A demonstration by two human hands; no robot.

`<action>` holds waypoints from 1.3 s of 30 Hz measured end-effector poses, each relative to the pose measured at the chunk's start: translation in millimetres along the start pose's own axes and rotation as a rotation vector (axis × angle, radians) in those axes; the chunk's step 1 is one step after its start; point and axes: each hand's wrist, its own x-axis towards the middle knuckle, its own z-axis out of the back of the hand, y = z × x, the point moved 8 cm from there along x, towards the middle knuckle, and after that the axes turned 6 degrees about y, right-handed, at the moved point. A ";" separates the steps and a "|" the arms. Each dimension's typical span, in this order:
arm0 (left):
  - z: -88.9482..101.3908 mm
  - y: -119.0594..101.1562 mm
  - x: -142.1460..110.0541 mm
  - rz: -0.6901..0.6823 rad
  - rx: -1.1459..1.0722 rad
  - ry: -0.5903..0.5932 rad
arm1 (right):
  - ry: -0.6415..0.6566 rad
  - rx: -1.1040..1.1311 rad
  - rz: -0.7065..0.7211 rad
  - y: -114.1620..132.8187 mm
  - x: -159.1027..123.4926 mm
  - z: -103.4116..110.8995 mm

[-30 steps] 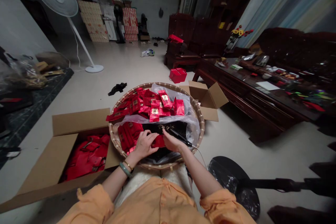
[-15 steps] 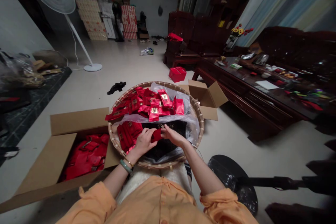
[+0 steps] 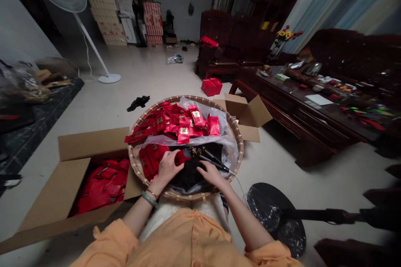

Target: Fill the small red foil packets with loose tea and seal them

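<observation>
Red packet: over the near half of the round basket, upper end tilted to the right, a grey patch visible there. Left hand: fingers and thumb closed on the packet. Right hand: partly open, thumb and forefinger parted, at the dark loose material; we cannot tell whether it has hold of any.

Surroundings: we note a black pen-like tool with a white cord, lying just beyond the right hand. Flat red packets crowd the basket's left side, close by the left hand. A heap of plump red packets fills the far half, behind a raised fold of clear plastic. Outside, an open carton of red wrappers sits to the left; a smaller open carton stands beyond the basket's right rim, and a red box farther off. A black round base is on the floor at right, near the right forearm.

Change against the earlier frames: both hands were at the packet; now only the left has it. The right has drawn away, and the tool, covered half a second ago, is again in view.
</observation>
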 end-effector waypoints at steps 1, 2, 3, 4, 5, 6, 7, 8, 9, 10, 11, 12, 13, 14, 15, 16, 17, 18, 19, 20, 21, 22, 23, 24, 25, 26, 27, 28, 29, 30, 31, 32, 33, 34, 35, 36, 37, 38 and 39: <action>0.4 1.1 0.2 0.010 0.004 -0.005 | -0.007 -0.105 0.003 -2.8 -1.4 -0.9; 0.7 2.1 0.3 0.019 0.007 -0.009 | -0.010 -0.189 -0.014 -5.5 -1.7 -1.8; 0.8 2.9 0.2 0.023 0.010 -0.013 | -0.007 -0.261 -0.043 -7.4 -1.0 -3.3; 0.8 3.6 0.0 0.025 0.013 -0.017 | 0.004 -0.323 -0.073 -7.9 0.5 -6.0; 0.6 4.4 -0.4 0.026 0.016 -0.020 | 0.019 -0.374 -0.099 -6.9 2.6 -10.1; 0.4 5.4 -1.0 0.029 0.020 -0.025 | 0.037 -0.415 -0.117 -4.2 5.0 -15.7; 0.3 6.4 -1.6 0.033 0.025 -0.032 | 0.051 -0.450 -0.126 -0.3 7.5 -22.6; 0.1 7.4 -2.3 0.038 0.029 -0.038 | 0.056 -0.483 -0.130 4.6 9.8 -29.9; 0.0 8.2 -2.9 0.041 0.030 -0.044 | 0.048 -0.515 -0.130 9.8 11.7 -36.9; -0.1 8.7 -3.4 0.042 0.031 -0.050 | 0.030 -0.548 -0.130 15.0 13.1 -43.1; -0.1 8.6 -3.9 0.040 0.031 -0.054 | 0.010 -0.583 -0.122 20.2 14.1 -48.7; -0.1 8.3 -4.2 0.036 0.030 -0.057 | -0.007 -0.619 -0.107 25.1 14.7 -53.4; 0.1 7.9 -4.5 0.031 0.032 -0.060 | -0.023 -0.654 -0.091 29.0 14.8 -56.8; 0.5 7.5 -4.8 0.026 0.036 -0.063 | -0.041 -0.687 -0.081 31.6 14.6 -58.3; 1.2 7.3 -5.1 0.023 0.041 -0.068 | -0.063 -0.717 -0.083 32.5 14.1 -57.8; 1.8 7.2 -5.4 0.020 0.044 -0.072 | -0.086 -0.742 -0.103 31.3 13.4 -55.5; 2.4 7.2 -5.8 0.018 0.046 -0.075 | -0.107 -0.762 -0.136 28.5 12.5 -52.1; 2.9 7.3 -6.1 0.015 0.047 -0.078 | -0.119 -0.775 -0.172 24.9 11.8 -48.8; 3.2 7.4 -6.3 0.013 0.046 -0.081 | -0.120 -0.783 -0.201 21.4 11.4 -46.3; 3.2 7.5 -6.5 0.013 0.045 -0.082 | -0.110 -0.786 -0.214 18.5 11.5 -44.8; 3.0 7.4 -6.6 0.012 0.044 -0.084 | -0.096 -0.785 -0.212 16.8 12.1 -43.9; 2.7 7.3 -6.6 0.012 0.042 -0.086 | -0.084 -0.779 -0.203 15.9 13.1 -43.0; 2.3 7.0 -6.6 0.014 0.040 -0.088 | -0.076 -0.766 -0.191 15.4 14.3 -41.6; 1.8 6.7 -6.5 0.015 0.037 -0.089 | -0.072 -0.743 -0.180 15.0 15.6 -39.8; 1.3 6.4 -6.3 0.016 0.033 -0.089 | -0.069 -0.710 -0.175 14.2 16.9 -37.7; 0.8 5.9 -6.1 0.016 0.029 -0.088 | -0.066 -0.670 -0.173 13.0 18.1 -35.8; 0.4 5.4 -6.0 0.016 0.025 -0.087 | -0.064 -0.632 -0.172 11.6 19.2 -34.2; 0.2 4.8 -5.9 0.014 0.022 -0.087 | -0.064 -0.598 -0.166 10.4 20.2 -33.1; 0.1 4.2 -5.9 0.011 0.020 -0.087 | -0.066 -0.568 -0.153 9.5 21.1 -32.6; 0.2 3.6 -5.9 0.009 0.017 -0.089 | -0.067 -0.535 -0.134 8.8 22.1 -32.7; 0.2 3.0 -6.1 0.007 0.015 -0.090 | -0.069 -0.485 -0.110 8.1 23.1 -32.9; 0.2 2.5 -6.2 0.006 0.013 -0.089 | -0.076 -0.403 -0.083 7.4 24.3 -32.5; 0.1 2.1 -6.5 0.007 0.010 -0.088 | -0.096 -0.265 -0.060 5.7 25.5 -30.5; 0.0 1.8 -6.8 0.009 0.009 -0.086 | -0.125 -0.091 -0.046 2.8 26.7 -27.1; -0.1 1.4 -7.0 0.010 0.008 -0.084 | -0.161 0.089 -0.040 -1.1 28.0 -22.9; -0.1 1.0 -7.3 0.010 0.009 -0.082 | -0.197 0.251 -0.040 -5.5 29.3 -18.6; -0.1 0.6 -7.6 0.009 0.010 -0.081 | -0.226 0.379 -0.044 -9.8 30.7 -15.0; -0.1 0.2 -7.8 0.008 0.011 -0.081 | -0.243 0.467 -0.051 -13.5 32.2 -12.4; -0.1 -0.1 -7.9 0.008 0.011 -0.081 | -0.247 0.524 -0.060 -16.5 33.5 -10.8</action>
